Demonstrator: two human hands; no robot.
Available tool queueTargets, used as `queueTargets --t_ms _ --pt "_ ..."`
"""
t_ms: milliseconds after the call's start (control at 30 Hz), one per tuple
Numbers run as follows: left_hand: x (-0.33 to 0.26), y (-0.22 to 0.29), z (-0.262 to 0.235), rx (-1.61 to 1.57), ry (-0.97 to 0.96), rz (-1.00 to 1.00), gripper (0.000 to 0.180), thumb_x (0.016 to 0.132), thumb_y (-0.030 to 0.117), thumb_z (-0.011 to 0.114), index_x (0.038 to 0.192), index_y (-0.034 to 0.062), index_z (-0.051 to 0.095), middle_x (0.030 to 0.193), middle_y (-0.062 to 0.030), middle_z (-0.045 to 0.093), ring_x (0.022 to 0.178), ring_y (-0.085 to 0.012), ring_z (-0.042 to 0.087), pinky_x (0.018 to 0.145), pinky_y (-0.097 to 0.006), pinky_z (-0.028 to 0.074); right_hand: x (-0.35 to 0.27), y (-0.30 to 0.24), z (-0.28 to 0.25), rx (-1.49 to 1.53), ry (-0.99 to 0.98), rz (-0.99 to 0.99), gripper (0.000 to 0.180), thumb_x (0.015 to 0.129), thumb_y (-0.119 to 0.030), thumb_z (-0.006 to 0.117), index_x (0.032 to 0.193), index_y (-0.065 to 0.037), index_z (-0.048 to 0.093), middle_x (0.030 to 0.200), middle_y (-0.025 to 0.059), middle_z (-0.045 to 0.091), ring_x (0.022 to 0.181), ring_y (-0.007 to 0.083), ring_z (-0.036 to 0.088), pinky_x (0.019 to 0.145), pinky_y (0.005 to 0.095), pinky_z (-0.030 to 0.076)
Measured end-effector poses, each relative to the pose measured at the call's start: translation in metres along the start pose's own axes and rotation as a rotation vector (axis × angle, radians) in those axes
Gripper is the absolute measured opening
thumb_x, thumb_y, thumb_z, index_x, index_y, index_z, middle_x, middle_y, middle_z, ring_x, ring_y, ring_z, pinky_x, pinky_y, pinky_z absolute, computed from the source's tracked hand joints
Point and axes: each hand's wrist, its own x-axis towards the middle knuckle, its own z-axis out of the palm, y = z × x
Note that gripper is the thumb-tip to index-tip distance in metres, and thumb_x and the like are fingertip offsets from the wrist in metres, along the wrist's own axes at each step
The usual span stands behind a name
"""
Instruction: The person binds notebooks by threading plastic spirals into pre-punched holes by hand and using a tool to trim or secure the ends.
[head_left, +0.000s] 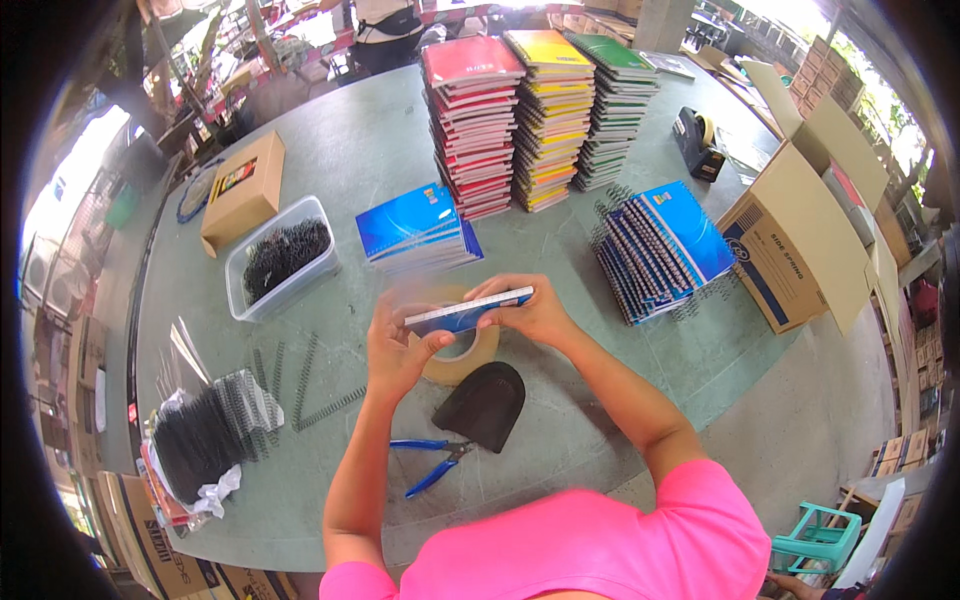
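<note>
A blue-covered notebook [462, 316] is held up on edge between my two hands above the table. My left hand [393, 340] grips its left end, thumb on the near face and fingers partly blurred. At the other end, my right hand [533, 312] pinches the notebook between thumb and fingers. Below it lies a tan ring [474, 367], like a large tape roll, partly hidden. Closer to me are a dark rounded pouch-like piece [484, 408] and blue-handled pliers [443, 461]. Beyond my hands rests a low stack of blue notebooks without visible coils [412, 226].
Coil-bound blue notebooks [664, 252] stand at right, beside an open carton [788, 240]. Tall stacks of red [473, 125], yellow [549, 120] and green notebooks [612, 110] rise at the back, near a tape dispenser [699, 144]. Black coils fill a plastic tub [283, 257]; more coils [205, 440] lie left.
</note>
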Motion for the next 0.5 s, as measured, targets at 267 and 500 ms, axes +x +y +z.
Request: queueTargets --t_ms 267,500 --pt "0.006 -0.002 0.002 0.203 -0.011 -0.196 0.025 0.069 0.001 0.076 0.089 -0.0011 0.063 0.085 -0.0063 0.066 0.078 -0.0099 0.059 0.070 -0.024 0.048 0.003 0.022 0.010 -0.012 0.040 0.034 0.021 0.066 -0.006 0.080 0.081 -0.003 0.066 0.074 -0.0008 0.065 0.068 0.0045 0.056 0.061 0.0205 0.045" --pt "0.012 0.026 0.011 -0.038 0.133 0.050 0.024 0.069 0.004 0.077 0.088 0.0008 0.064 0.080 -0.0030 0.066 0.073 -0.0080 0.059 0.067 -0.023 0.047 0.003 0.014 0.007 0.204 0.095 -0.030 0.022 0.068 -0.002 0.077 0.086 0.001 0.066 0.088 0.0069 0.067 0.088 0.0138 0.060 0.079 0.0277 0.048"
